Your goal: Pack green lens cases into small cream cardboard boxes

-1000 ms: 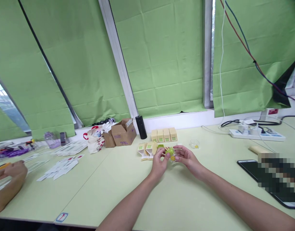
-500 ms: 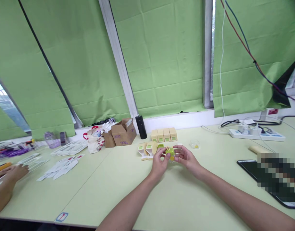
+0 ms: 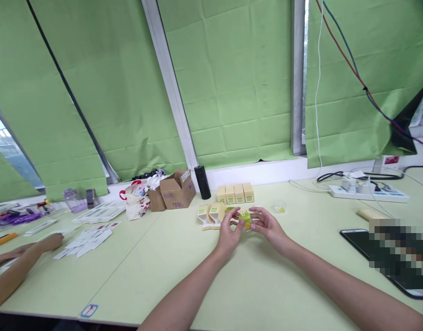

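Observation:
Between both hands is a small yellow-green object (image 3: 245,217) with what looks like a yellow round spot on its lower front; its exact kind cannot be made out. My left hand (image 3: 229,232) grips its left side with thumb and fingers. On the opposite side, the fingertips of my right hand (image 3: 269,228) close on it. Just behind my left hand stand small cream boxes with open flaps (image 3: 209,214), a bit of green showing beside them. To the right lies a clear plastic piece (image 3: 279,206) with a yellow spot.
Several closed cream boxes (image 3: 235,193) stand in a row behind. Left of them are a black cylinder (image 3: 202,183), a cardboard box (image 3: 177,191) and white cards (image 3: 90,240). A power strip (image 3: 369,193) and dark tablet (image 3: 358,243) lie right. A co-worker's arm (image 3: 28,259) reaches in.
The yellow-green object has tilted slightly and sits a touch lower between my fingers. At far left, the co-worker's hand has moved right across the table.

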A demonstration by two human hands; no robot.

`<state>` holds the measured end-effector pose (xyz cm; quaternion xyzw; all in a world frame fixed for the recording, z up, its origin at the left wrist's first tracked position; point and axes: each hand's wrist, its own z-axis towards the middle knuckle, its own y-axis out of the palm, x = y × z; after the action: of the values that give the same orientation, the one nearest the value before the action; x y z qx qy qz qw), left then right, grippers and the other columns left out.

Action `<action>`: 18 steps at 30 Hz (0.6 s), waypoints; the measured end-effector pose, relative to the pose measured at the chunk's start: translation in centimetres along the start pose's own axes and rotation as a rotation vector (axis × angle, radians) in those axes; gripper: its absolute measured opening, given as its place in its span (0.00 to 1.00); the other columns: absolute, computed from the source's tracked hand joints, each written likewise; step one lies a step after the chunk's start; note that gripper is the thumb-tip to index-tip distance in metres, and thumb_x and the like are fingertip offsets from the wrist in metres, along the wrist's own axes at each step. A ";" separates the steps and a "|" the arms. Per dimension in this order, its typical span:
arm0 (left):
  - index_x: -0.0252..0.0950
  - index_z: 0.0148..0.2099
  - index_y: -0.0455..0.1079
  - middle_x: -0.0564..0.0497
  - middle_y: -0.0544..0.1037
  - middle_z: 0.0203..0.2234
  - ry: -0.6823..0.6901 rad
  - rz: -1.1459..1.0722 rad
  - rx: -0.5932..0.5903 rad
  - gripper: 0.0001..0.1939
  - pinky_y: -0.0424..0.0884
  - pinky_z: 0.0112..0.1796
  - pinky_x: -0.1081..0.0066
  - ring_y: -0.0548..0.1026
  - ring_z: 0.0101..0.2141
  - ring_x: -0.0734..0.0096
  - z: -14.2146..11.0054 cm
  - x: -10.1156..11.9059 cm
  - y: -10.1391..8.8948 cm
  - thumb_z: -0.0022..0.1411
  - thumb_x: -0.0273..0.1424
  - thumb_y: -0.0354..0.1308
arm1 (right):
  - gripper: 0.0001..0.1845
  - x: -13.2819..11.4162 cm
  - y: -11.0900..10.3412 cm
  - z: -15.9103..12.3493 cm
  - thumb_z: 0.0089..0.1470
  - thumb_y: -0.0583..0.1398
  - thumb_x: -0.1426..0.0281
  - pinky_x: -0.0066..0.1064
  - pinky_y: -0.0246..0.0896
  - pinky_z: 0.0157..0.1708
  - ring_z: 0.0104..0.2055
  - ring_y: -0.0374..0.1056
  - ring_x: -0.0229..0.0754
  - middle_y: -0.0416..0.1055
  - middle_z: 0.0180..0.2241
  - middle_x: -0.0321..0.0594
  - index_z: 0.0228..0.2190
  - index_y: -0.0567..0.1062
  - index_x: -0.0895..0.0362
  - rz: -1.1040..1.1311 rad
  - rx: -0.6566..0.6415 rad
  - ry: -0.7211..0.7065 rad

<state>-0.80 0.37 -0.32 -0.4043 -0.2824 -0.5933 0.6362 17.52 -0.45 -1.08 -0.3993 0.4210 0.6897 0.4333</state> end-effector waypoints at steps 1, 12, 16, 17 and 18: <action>0.40 0.60 0.71 0.43 0.76 0.48 -0.001 -0.009 -0.006 0.27 0.72 0.47 0.62 0.75 0.51 0.58 -0.1 0.1 0.0 0.66 0.49 0.63 | 0.34 -0.1 0.0 0.0 0.45 0.76 0.56 0.47 0.71 0.52 0.43 0.76 0.47 0.76 0.46 0.42 0.51 0.72 0.48 0.000 0.003 -0.004; 0.44 0.57 0.67 0.45 0.75 0.52 0.021 0.038 -0.069 0.19 0.70 0.48 0.61 0.73 0.52 0.58 -0.7 1.1 0.0 0.66 0.39 0.63 | 0.28 -1.2 0.7 -0.4 0.51 0.73 0.53 0.49 0.73 0.51 0.46 0.77 0.49 0.76 0.49 0.42 0.49 0.73 0.47 0.002 -0.010 -0.051; 0.43 0.54 0.70 0.45 0.77 0.50 0.032 0.063 -0.059 0.16 0.70 0.48 0.61 0.74 0.50 0.59 -0.6 1.1 0.1 0.66 0.38 0.63 | 0.25 -1.0 0.4 -0.2 0.51 0.72 0.53 0.46 0.71 0.52 0.45 0.77 0.48 0.77 0.48 0.42 0.47 0.75 0.48 -0.063 0.001 -0.066; 0.43 0.54 0.70 0.45 0.77 0.50 0.038 0.068 -0.053 0.16 0.70 0.48 0.61 0.74 0.50 0.59 -0.6 1.0 0.1 0.66 0.38 0.63 | 0.25 -1.0 0.3 -0.1 0.51 0.72 0.53 0.46 0.71 0.52 0.44 0.77 0.48 0.77 0.48 0.41 0.46 0.75 0.49 -0.080 0.007 -0.069; 0.43 0.54 0.71 0.45 0.77 0.50 0.044 0.072 -0.045 0.16 0.70 0.47 0.61 0.74 0.49 0.59 -0.5 1.0 0.2 0.66 0.38 0.63 | 0.25 -1.1 0.2 -0.1 0.51 0.72 0.52 0.45 0.71 0.51 0.44 0.77 0.48 0.78 0.47 0.41 0.46 0.75 0.49 -0.091 0.012 -0.070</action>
<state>-0.58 -0.59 0.22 -0.4153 -0.2403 -0.5850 0.6539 17.65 -0.91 -0.06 -0.3909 0.3913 0.6802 0.4810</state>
